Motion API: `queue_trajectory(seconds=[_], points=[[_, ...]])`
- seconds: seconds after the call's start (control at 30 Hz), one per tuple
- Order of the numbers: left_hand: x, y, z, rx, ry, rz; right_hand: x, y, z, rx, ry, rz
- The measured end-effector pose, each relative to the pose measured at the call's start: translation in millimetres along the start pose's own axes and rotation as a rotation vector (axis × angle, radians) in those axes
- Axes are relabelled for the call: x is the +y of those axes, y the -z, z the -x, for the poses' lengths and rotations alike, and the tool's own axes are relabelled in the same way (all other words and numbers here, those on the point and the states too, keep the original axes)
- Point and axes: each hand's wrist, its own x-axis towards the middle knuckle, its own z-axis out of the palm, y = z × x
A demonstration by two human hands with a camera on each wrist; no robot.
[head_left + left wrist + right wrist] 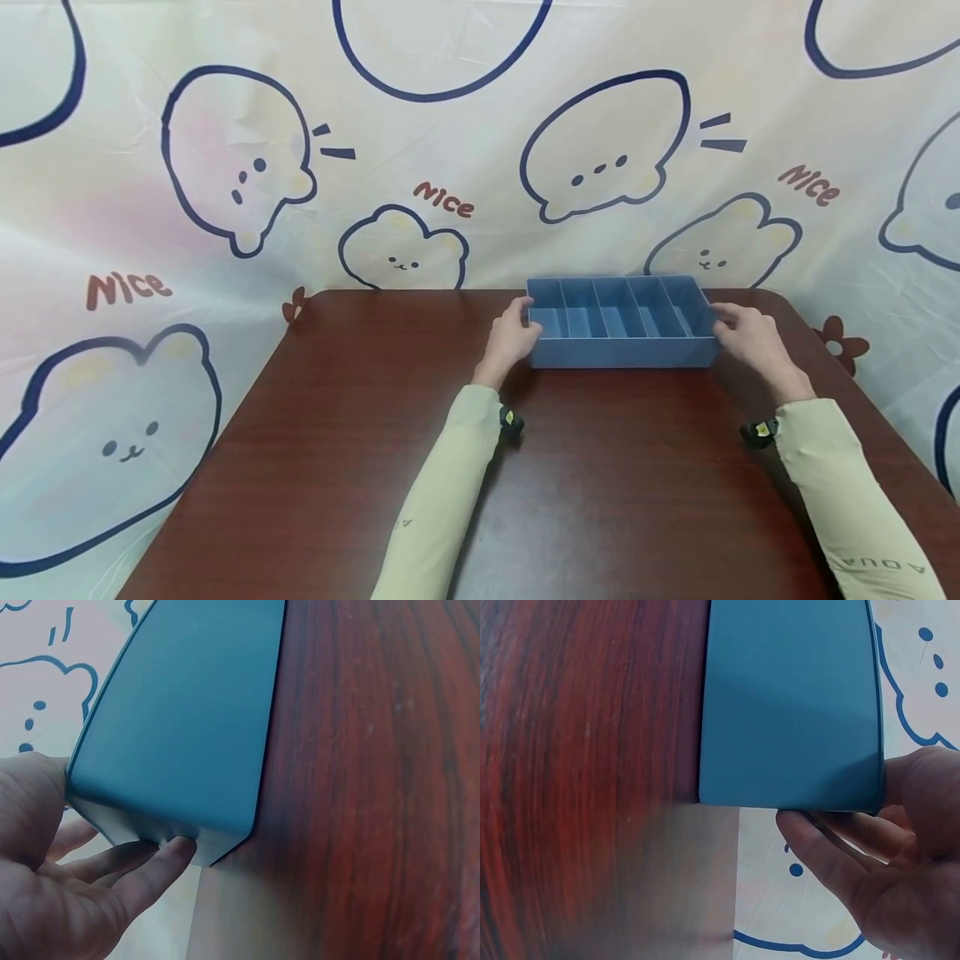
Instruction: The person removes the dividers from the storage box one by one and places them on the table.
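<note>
A blue divided storage box point(622, 353) sits at the far side of the table, its long side facing me and its several compartments holding nothing. My left hand point(512, 337) grips the left end, and my right hand point(753, 340) grips the right end. In the left wrist view, fingertips press on the end wall of the box point(180, 720), with the thumb of the left hand point(71, 900) up at the rim. The right wrist view has the right hand point(900, 877) in a matching hold on the box point(795, 712), its thumb partly hidden behind the rim.
The dark red-brown wooden table point(600, 500) stretches from me to a pale curtain point(480, 142) printed with cartoon bears, which hangs right behind its far edge. A small dark device point(512, 423) is at the left wrist, and another device point(760, 432) at the right.
</note>
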Motion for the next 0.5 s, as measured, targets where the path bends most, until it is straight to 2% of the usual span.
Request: queue_trajectory(seconds=[0.5], points=[[-3.8, 9.2, 1.5, -0.012, -0.001, 0.019, -4.2, -6.0, -2.6, 0.013, 0.009, 0.002]])
